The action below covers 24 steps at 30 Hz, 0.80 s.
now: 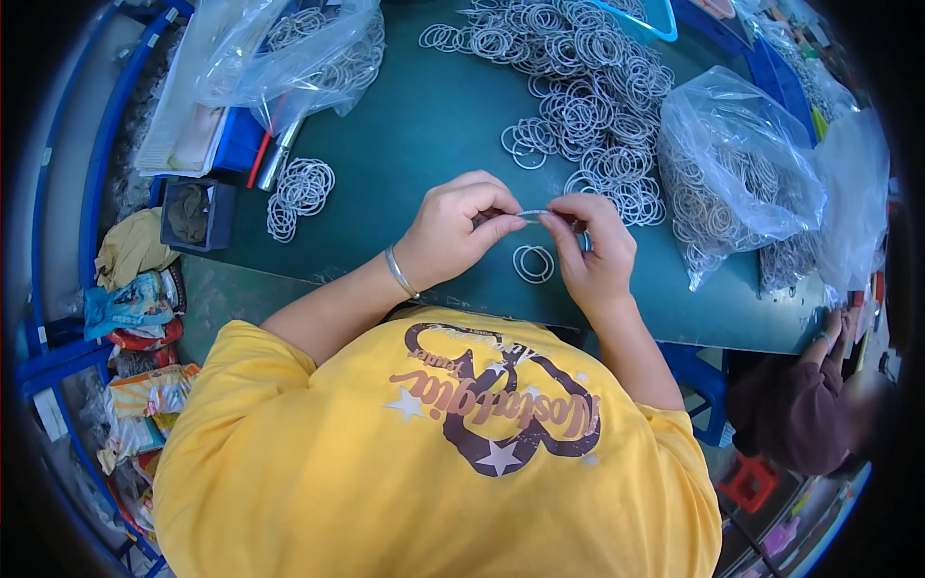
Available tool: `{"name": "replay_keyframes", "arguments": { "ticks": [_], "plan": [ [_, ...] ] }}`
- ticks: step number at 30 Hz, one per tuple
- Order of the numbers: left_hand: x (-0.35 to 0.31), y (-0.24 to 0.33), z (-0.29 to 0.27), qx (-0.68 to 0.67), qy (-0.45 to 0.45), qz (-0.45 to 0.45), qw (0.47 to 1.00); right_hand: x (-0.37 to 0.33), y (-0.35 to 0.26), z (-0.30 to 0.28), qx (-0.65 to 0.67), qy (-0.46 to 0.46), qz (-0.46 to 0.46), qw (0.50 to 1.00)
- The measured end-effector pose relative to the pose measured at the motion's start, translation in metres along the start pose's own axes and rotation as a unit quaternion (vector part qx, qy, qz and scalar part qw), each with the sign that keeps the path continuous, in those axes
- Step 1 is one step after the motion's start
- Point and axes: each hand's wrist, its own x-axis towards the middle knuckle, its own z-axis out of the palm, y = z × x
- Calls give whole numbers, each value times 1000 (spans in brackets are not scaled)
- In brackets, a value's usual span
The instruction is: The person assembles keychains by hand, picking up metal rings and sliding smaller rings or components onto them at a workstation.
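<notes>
Between my two hands, close to the table's front edge, is a thin silvery metal ring [534, 213]. My left hand [464, 223] pinches one side of it with thumb and forefinger. The opposite side is gripped by my right hand [594, 241], whose curled fingers partly hide another ring. Just below them, a couple of loose rings [533, 264] lie on the green table [424, 116]. A large heap of similar rings [602, 87] spreads across the table beyond my right hand. A smaller pile of rings [301, 193] lies off to the left.
A clear plastic bag full of rings [742, 183] stands at right; another plastic bag [318, 58] lies far left. Near it are a red pen [258, 161] and a dark box [198, 241] with a cloth inside. Another person [805, 409] sits at the right edge.
</notes>
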Motion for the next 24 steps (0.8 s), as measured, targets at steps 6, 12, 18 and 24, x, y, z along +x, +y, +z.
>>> {"name": "replay_keyframes", "arguments": {
  "ticks": [6,12,18,24],
  "plan": [
    [5,14,-14,75,55,181,979,9,-13,1,15,16,-59,998],
    [9,19,-19,15,44,129,991,10,-17,1,74,23,-6,997],
    [12,9,-27,7,42,125,991,17,-17,5,36,11,13,999],
    [13,9,-28,5,39,121,992,11,-6,9,161,-2,72,984]
  ]
}}
